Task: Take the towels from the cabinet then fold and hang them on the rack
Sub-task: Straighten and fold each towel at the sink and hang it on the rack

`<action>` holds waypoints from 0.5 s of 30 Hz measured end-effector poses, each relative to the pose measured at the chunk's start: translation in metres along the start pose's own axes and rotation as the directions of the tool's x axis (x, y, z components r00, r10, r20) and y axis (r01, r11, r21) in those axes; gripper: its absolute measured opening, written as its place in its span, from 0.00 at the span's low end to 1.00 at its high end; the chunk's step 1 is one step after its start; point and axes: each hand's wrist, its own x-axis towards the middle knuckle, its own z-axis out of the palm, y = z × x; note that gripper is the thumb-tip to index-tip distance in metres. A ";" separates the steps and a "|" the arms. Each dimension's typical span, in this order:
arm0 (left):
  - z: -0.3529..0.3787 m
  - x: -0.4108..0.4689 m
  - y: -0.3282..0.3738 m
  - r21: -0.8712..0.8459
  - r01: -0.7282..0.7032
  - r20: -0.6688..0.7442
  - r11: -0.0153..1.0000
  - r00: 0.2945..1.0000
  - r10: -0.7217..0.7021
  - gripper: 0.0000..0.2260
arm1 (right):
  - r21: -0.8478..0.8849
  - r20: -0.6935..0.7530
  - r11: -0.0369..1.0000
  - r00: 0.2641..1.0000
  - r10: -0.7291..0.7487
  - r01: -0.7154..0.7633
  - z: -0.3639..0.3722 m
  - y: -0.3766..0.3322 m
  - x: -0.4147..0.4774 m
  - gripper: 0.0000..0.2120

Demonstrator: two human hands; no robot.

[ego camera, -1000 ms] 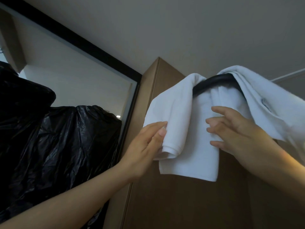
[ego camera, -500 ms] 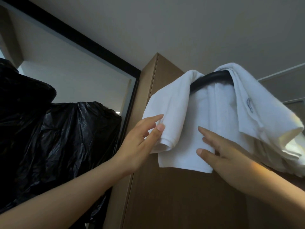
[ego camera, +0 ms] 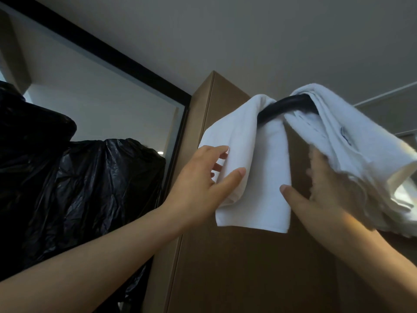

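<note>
Brown cabinet [ego camera: 225,267] behind white towels [ego camera: 259,166], small tag [ego camera: 345,133] illegible.

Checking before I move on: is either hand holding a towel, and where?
The left hand pinches the left towel at its left folded edge. The right hand, blurred, only touches the right towel.
</note>
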 end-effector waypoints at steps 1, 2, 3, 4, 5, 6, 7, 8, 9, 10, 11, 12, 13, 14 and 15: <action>0.001 0.001 0.002 0.046 -0.001 -0.011 0.999 1.000 0.002 0.27 | 0.115 0.005 0.993 1.000 0.007 -0.008 0.002 0.000 0.003 0.46; 0.002 0.002 0.004 0.096 0.000 -0.017 0.995 1.000 0.001 0.29 | 0.195 0.013 0.981 1.000 0.012 -0.014 0.004 0.001 0.005 0.47; 0.002 0.002 0.006 0.153 0.001 -0.016 0.988 1.000 0.002 0.30 | 0.228 0.018 0.974 1.000 0.010 -0.014 0.006 0.003 0.007 0.48; 0.003 0.003 0.008 0.207 0.000 -0.006 0.978 1.000 0.001 0.32 | 0.234 0.021 0.972 1.000 0.007 -0.011 0.008 0.004 0.008 0.49; 0.004 0.004 0.009 0.243 0.001 0.007 0.970 1.000 -0.003 0.32 | 0.233 0.021 0.972 1.000 -0.003 -0.002 0.009 0.005 0.008 0.50; 0.004 0.005 0.011 0.258 0.006 0.017 0.966 1.000 -0.011 0.30 | 0.220 0.017 0.975 1.000 -0.020 0.015 0.009 0.005 0.008 0.51; 0.003 0.006 0.012 0.262 0.011 0.024 0.965 1.000 -0.018 0.27 | 0.196 0.006 0.980 0.999 -0.043 0.041 0.009 0.006 0.008 0.52; 0.003 0.006 0.012 0.268 0.008 0.029 0.963 0.999 -0.016 0.23 | 0.173 -0.005 0.983 0.998 -0.065 0.065 0.010 0.007 0.009 0.52; 0.002 0.007 0.013 0.281 -0.005 0.036 0.960 0.999 -0.005 0.18 | 0.154 -0.013 0.985 0.997 -0.076 0.077 0.011 0.008 0.008 0.53; 0.002 0.006 0.013 0.291 -0.022 0.044 0.956 0.999 0.010 0.14 | 0.139 -0.011 0.988 0.997 -0.074 0.075 0.013 0.010 0.008 0.53; 0.002 0.005 0.013 0.296 -0.037 0.051 0.954 0.998 0.023 0.11 | 0.135 0.000 0.989 0.998 -0.063 0.062 0.014 0.012 0.007 0.54; 0.002 0.004 0.013 0.298 -0.049 0.056 0.953 0.998 0.034 0.10 | 0.147 0.017 0.988 0.999 -0.047 0.044 0.016 0.013 0.007 0.55; 0.001 0.003 0.013 0.301 -0.058 0.060 0.952 0.997 0.042 0.10 | 0.163 0.034 0.986 0.999 -0.028 0.022 0.019 0.014 0.007 0.55; 0.001 0.002 0.013 0.310 -0.068 0.062 0.948 0.997 0.051 0.10 | 0.176 0.044 0.984 0.999 -0.005 -0.003 0.020 0.015 0.009 0.56; 0.001 0.000 0.012 0.320 -0.077 0.066 0.944 0.996 0.059 0.10 | 0.188 0.046 0.982 0.999 0.021 -0.029 0.022 0.015 0.010 0.56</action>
